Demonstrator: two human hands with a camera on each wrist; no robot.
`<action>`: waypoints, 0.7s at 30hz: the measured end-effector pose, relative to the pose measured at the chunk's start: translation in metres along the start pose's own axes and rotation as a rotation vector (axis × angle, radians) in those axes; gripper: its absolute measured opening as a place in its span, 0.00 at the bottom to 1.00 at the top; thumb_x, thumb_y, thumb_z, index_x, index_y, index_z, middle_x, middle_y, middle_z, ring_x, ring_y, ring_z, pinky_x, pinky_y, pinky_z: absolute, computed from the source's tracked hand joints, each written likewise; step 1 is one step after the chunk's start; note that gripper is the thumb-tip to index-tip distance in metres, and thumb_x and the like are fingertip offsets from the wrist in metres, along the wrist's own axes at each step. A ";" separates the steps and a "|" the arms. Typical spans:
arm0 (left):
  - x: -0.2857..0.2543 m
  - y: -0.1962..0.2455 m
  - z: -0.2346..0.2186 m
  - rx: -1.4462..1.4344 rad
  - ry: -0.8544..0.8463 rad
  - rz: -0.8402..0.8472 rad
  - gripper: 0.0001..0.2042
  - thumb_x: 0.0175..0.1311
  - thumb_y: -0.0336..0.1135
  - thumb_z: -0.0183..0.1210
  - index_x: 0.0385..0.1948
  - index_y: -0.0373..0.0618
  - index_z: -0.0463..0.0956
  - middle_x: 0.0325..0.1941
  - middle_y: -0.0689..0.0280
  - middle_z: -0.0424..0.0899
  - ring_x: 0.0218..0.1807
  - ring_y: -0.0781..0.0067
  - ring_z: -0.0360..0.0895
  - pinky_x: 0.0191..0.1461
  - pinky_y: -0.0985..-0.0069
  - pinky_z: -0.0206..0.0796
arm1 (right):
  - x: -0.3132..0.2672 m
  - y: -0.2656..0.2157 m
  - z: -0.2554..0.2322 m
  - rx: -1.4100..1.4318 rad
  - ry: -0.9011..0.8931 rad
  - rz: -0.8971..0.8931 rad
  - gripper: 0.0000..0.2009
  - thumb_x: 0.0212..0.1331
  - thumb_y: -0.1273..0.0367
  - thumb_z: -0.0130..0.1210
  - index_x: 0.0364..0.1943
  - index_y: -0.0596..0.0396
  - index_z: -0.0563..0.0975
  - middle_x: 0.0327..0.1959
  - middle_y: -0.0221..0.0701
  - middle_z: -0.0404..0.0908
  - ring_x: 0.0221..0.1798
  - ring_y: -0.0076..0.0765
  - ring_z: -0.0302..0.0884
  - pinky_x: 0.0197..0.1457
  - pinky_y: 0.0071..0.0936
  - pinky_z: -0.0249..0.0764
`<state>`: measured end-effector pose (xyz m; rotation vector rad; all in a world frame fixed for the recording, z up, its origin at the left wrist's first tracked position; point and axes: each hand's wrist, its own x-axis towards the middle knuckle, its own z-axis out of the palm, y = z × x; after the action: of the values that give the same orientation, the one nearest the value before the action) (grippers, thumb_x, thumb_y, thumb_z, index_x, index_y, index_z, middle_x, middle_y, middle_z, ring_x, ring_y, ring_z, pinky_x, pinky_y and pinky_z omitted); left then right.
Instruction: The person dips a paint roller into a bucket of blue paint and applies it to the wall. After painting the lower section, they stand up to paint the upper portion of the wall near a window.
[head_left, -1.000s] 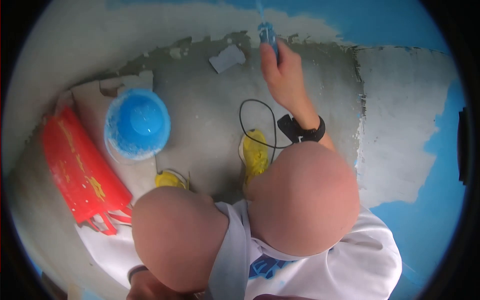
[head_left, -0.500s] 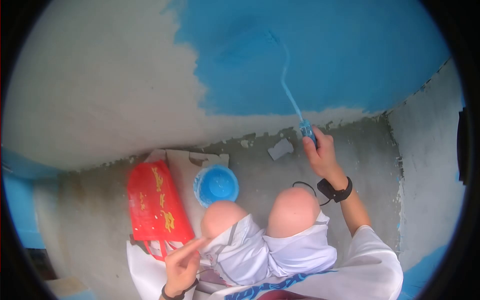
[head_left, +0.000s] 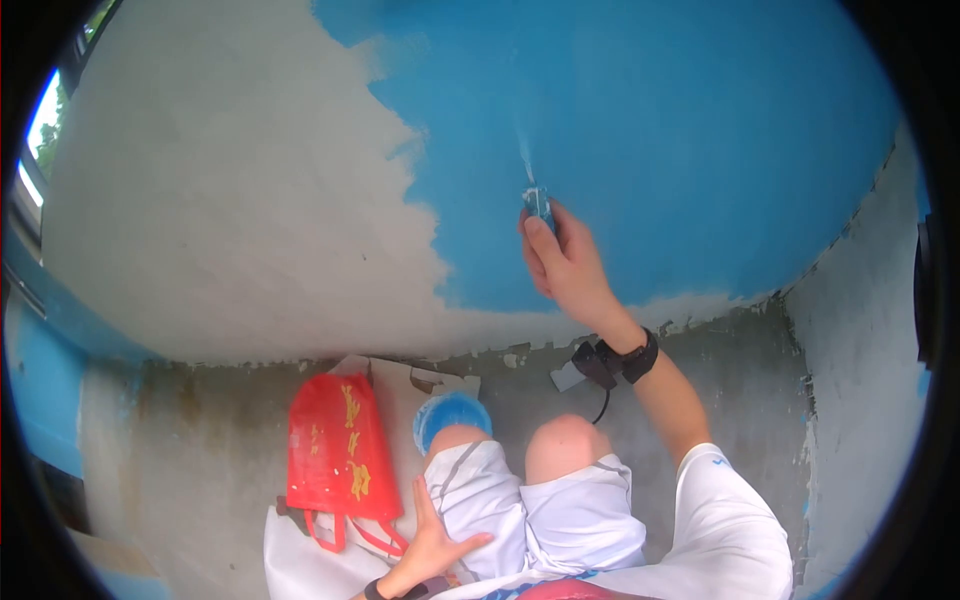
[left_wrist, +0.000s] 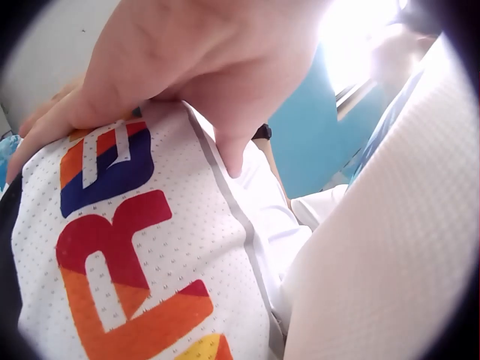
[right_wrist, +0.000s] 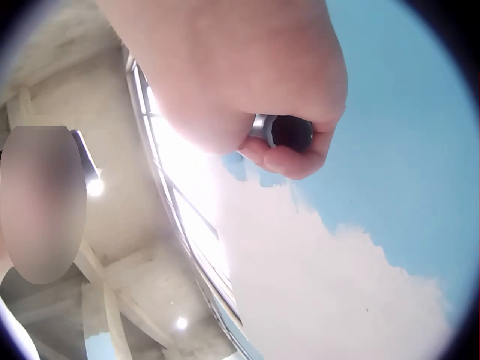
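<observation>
Head view: the right hand (head_left: 575, 270) is clenched round a blue handle (head_left: 538, 205), in front of the blue paint (head_left: 650, 150) on the wall (head_left: 230, 190). Coating seems in hand; the next move likely calls for even strokes towards the grey area at left. The bucket (head_left: 422, 424) sits near the knees.

Left wrist view: the left hand (left_wrist: 195, 56) rests, grasping nothing, on printed cloth (left_wrist: 180, 247).

Right wrist view: fingers wrap the handle; its working head is hidden.

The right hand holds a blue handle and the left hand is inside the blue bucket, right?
No: the head view shows the left hand resting on the white shorts, not inside the blue bucket. The right hand holds the blue handle.
</observation>
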<state>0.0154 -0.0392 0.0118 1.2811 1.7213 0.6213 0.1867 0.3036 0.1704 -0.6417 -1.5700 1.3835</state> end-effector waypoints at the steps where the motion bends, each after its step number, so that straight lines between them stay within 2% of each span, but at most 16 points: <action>1: 0.003 -0.005 -0.001 -0.049 -0.018 0.022 0.69 0.45 0.55 0.76 0.68 0.20 0.24 0.74 0.28 0.31 0.79 0.38 0.32 0.79 0.61 0.35 | 0.001 0.017 0.001 -0.027 0.021 0.014 0.12 0.73 0.62 0.47 0.34 0.54 0.69 0.18 0.20 0.66 0.18 0.14 0.59 0.22 0.20 0.58; 5: 0.002 -0.005 -0.002 -0.099 -0.047 0.034 0.69 0.45 0.55 0.76 0.67 0.21 0.22 0.74 0.33 0.33 0.78 0.39 0.36 0.79 0.61 0.36 | -0.025 0.096 0.002 -0.116 0.120 0.036 0.11 0.73 0.63 0.45 0.35 0.55 0.69 0.19 0.19 0.64 0.21 0.16 0.59 0.23 0.21 0.59; 8: -0.001 -0.006 -0.003 -0.092 -0.063 0.014 0.70 0.45 0.55 0.76 0.67 0.22 0.20 0.73 0.33 0.33 0.78 0.39 0.35 0.79 0.61 0.36 | -0.057 0.128 -0.003 -0.221 0.151 0.096 0.11 0.74 0.64 0.44 0.36 0.56 0.69 0.19 0.20 0.64 0.21 0.17 0.60 0.24 0.22 0.60; 11: -0.004 -0.012 -0.001 -0.069 -0.058 0.014 0.71 0.43 0.55 0.77 0.67 0.22 0.20 0.73 0.33 0.33 0.78 0.39 0.36 0.79 0.61 0.36 | -0.074 0.143 -0.001 -0.187 0.171 0.151 0.11 0.74 0.64 0.44 0.39 0.57 0.70 0.19 0.21 0.65 0.21 0.17 0.60 0.24 0.23 0.60; 15: -0.001 -0.020 0.002 -0.053 -0.038 0.047 0.72 0.42 0.56 0.77 0.67 0.22 0.20 0.72 0.32 0.34 0.78 0.38 0.36 0.79 0.61 0.36 | -0.049 0.107 0.014 -0.115 0.179 0.153 0.11 0.74 0.64 0.44 0.42 0.59 0.71 0.19 0.22 0.65 0.21 0.17 0.61 0.24 0.24 0.61; 17: 0.000 -0.021 0.002 -0.088 -0.040 0.022 0.73 0.40 0.57 0.77 0.67 0.22 0.21 0.72 0.32 0.34 0.77 0.37 0.36 0.79 0.60 0.36 | -0.023 0.080 0.023 -0.136 0.183 0.054 0.13 0.74 0.63 0.44 0.44 0.60 0.71 0.18 0.22 0.65 0.20 0.18 0.60 0.24 0.24 0.61; 21: 0.004 -0.021 0.000 -0.069 -0.039 0.021 0.73 0.40 0.58 0.77 0.67 0.21 0.21 0.72 0.31 0.34 0.77 0.35 0.36 0.79 0.59 0.36 | 0.023 0.027 0.032 -0.182 0.175 -0.031 0.13 0.74 0.61 0.45 0.40 0.59 0.70 0.18 0.22 0.64 0.20 0.18 0.60 0.23 0.25 0.61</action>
<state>0.0051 -0.0426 -0.0064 1.2561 1.6428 0.6582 0.1434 0.3142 0.1532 -0.8215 -1.5688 1.1376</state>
